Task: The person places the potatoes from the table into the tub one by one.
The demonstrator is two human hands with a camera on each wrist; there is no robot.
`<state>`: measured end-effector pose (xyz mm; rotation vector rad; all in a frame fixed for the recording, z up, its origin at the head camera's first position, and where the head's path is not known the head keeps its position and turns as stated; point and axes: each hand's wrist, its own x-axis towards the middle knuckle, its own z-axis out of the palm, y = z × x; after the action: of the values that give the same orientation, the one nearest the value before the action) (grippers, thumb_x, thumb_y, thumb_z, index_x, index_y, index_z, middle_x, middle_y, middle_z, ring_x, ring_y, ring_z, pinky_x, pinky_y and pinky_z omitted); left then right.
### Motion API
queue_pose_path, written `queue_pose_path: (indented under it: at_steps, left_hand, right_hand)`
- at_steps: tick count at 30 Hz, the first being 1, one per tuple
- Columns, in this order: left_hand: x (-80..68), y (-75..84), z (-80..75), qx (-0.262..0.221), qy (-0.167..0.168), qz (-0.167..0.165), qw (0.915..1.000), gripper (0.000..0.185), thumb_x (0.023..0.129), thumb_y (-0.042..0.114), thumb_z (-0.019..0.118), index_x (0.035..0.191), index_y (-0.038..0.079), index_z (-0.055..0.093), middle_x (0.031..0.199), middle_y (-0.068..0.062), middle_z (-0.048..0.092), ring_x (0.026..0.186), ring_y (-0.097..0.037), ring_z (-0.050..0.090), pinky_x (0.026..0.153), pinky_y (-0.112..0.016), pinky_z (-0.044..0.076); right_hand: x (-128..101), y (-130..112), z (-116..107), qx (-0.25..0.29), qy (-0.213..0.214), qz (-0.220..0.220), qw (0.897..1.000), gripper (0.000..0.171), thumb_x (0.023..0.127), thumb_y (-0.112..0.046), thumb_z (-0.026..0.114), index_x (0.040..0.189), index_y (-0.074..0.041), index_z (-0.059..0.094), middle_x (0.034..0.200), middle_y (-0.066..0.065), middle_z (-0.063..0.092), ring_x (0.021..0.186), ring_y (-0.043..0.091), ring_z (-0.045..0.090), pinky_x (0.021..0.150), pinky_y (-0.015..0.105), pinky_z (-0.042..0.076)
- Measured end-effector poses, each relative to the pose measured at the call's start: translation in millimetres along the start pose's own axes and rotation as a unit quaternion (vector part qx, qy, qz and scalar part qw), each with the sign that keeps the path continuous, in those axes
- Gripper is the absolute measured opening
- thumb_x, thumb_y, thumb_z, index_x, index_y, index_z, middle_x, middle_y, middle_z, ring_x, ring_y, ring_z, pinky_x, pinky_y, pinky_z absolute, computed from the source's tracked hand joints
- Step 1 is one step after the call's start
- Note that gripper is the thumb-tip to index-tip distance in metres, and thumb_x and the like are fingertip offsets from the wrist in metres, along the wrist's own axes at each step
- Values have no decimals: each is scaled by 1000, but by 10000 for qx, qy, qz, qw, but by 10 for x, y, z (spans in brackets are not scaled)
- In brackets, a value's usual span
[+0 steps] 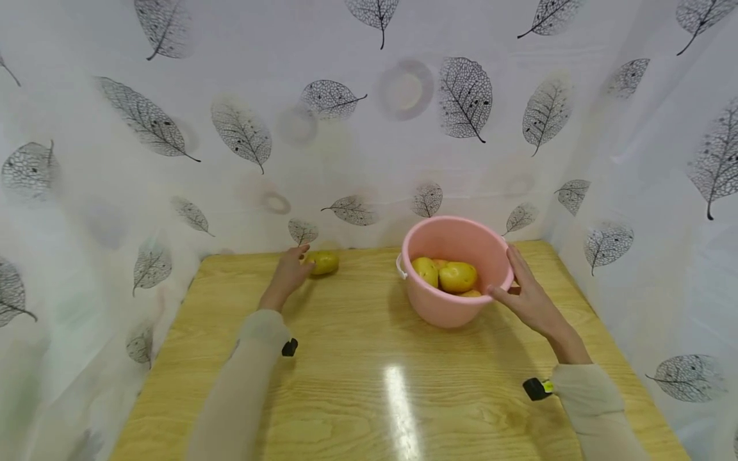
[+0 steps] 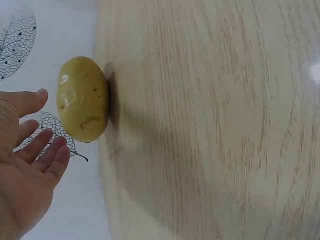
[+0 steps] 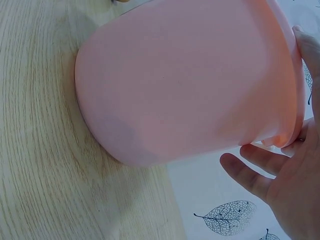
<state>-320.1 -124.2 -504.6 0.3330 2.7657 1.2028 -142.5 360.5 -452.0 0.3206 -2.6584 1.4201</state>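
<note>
At the back left of the table, a yellow potato (image 1: pixel 323 263) lies on its side. My left hand (image 1: pixel 290 272) is right beside it, fingers spread and loosely bent. The left wrist view shows a narrow gap between those fingertips (image 2: pixel 61 145) and the potato (image 2: pixel 83 99), and nothing in the palm. A pink bucket (image 1: pixel 446 312) stands to the right with several potatoes (image 1: pixel 458 277) inside. My right hand (image 1: pixel 527 298) holds its right side, thumb at the rim. Seen from the right wrist, two fingers (image 3: pixel 250 175) stretch out below the bucket's wall (image 3: pixel 185 85).
The wooden table (image 1: pixel 346 397) runs back to a white curtain (image 1: pixel 357 153) printed with dark leaves, which also hangs along both sides. A white handle fitting (image 1: pixel 401 266) sits at the bucket's left rim. Light glares on the table's front middle.
</note>
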Motion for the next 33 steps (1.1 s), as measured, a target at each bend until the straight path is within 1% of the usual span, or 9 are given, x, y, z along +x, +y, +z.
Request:
queue_pose_path:
  at_steps: [5,9,12,14,20,24,27,29,33]
  left_hand:
    - [74,-46,88,108,-6,-113,9999,63,97,9,64,151,-11,40,152,-33,41,139,-47,43,117,-54,35]
    - [87,-93,140,242,-157,-152,9995,63,100,10,61,153,-12,36,155,-32,39,144,-46,37,121,-54,27]
    - [82,-125,175,244,-250,-179,9992,64,101,11,62,154,-10,34,157,-31,37,145,-46,35,122,-55,25]
    - [84,-149,206,245,-236,-164,9993,64,101,11,63,155,-9,34,157,-30,36,144,-45,36,122,-55,26]
    - [90,-199,294,305,-66,-36,9995,64,101,12,65,154,-8,34,156,-29,38,143,-45,39,121,-54,27]
    - [90,-189,332,392,84,50,9992,66,100,16,69,152,-9,38,154,-30,41,141,-45,41,121,-55,28]
    - [99,-197,365,466,199,33,9987,68,100,22,71,152,-8,40,152,-30,41,139,-45,43,120,-55,30]
    - [90,-195,389,391,261,-43,9989,70,99,26,72,153,-6,40,151,-30,42,137,-45,45,118,-56,32]
    - [21,-183,445,10,357,-242,9991,74,98,31,73,155,-2,39,149,-27,44,134,-43,47,115,-56,36]
  right_hand:
    - [1,18,5,42,0,70,10000,97,99,-11,69,167,-17,-1,172,11,-5,138,42,40,89,8,44]
    - [1,26,9,57,-14,61,10000,97,99,-11,69,166,-15,-2,172,12,-5,138,43,40,89,8,44]
    - [4,35,8,51,-8,-2,10000,97,99,-11,69,166,-12,-1,172,13,-5,137,45,39,89,7,43]
    - [5,38,9,57,6,-12,10000,97,99,-11,69,166,-13,-1,172,13,-5,137,45,39,89,7,43]
    - [2,57,12,77,23,7,10000,98,98,-9,69,166,-17,-1,172,13,-4,137,44,41,89,9,45]
    - [5,59,4,90,8,-7,10000,98,99,-9,69,166,-16,-2,172,14,-5,138,45,40,90,8,44]
    - [6,52,0,96,2,-16,10000,97,99,-10,68,166,-14,-1,172,13,-5,138,45,39,91,8,43]
    - [6,51,-1,81,15,-1,10000,97,99,-11,69,166,-15,-1,172,12,-5,138,44,39,90,8,43]
    - [4,52,2,34,65,-16,10000,97,98,-11,69,166,-14,0,172,12,-4,137,44,42,89,9,44]
